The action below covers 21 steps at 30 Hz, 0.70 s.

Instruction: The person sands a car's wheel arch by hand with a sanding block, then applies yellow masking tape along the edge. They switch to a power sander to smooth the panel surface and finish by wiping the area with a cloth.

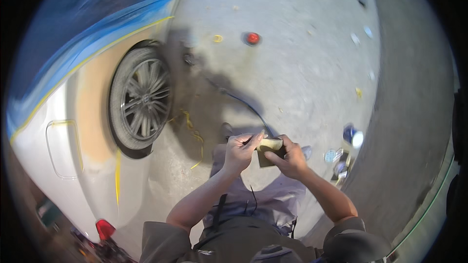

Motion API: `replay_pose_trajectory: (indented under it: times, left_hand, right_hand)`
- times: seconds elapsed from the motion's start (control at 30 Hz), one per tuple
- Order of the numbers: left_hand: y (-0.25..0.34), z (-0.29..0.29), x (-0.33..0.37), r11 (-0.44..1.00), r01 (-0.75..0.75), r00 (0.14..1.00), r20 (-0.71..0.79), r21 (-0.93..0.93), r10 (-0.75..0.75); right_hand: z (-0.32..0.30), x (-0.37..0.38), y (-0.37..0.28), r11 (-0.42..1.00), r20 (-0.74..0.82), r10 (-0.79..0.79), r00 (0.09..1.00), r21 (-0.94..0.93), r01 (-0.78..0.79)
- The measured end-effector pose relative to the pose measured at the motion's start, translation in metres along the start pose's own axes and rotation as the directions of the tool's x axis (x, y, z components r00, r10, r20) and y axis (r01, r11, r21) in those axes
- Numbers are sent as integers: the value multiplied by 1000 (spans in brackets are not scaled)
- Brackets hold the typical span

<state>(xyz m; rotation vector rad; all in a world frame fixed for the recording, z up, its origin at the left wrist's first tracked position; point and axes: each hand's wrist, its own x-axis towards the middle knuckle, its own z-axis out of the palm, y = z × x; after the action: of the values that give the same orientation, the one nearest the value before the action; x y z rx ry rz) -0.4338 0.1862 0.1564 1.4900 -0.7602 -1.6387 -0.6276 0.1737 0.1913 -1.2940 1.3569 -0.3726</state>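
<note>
In front of my waist, both hands are at a small sheet of sandpaper (271,144), pale yellow along its top and dark olive-brown below. My right hand (292,160) is closed on its right side, the thumb lying across the dark face. At the upper left edge, the fingers of my left hand (240,153) pinch together; blur hides exactly how they grip it. To my left stands a white car (92,185) with a tan, sanded-looking patch (95,112) around the wheel arch. Its spoked wheel (141,98) is apart from my hands.
Blue masking film (92,34) edged with yellow tape covers the car's upper side. A dark hose (246,104) and loose yellow tape (197,136) lie on the concrete floor. Further off is a red round object (253,38). Cans (352,135) and small items stand at right.
</note>
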Motion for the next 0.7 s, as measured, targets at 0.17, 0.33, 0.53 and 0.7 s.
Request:
replay_pose_trajectory:
  times: [0.17,0.33,0.53,0.7]
  left_hand:
    - [74,-129,4,963,131,946,-262,-234,-192]
    - [126,-206,25,948,20,811,-550,-319,-202]
    - [150,-235,91,989,-84,781,-624,-125,-12]
    - [96,-291,172,908,-387,605,-787,-160,120]
  right_hand:
    - [69,86,-95,999,294,-41,955,18,37]
    - [85,161,-167,991,343,-110,933,-31,128]
    - [141,296,-227,966,523,-253,814,89,243]
    - [221,418,-209,957,714,-276,644,138,257]
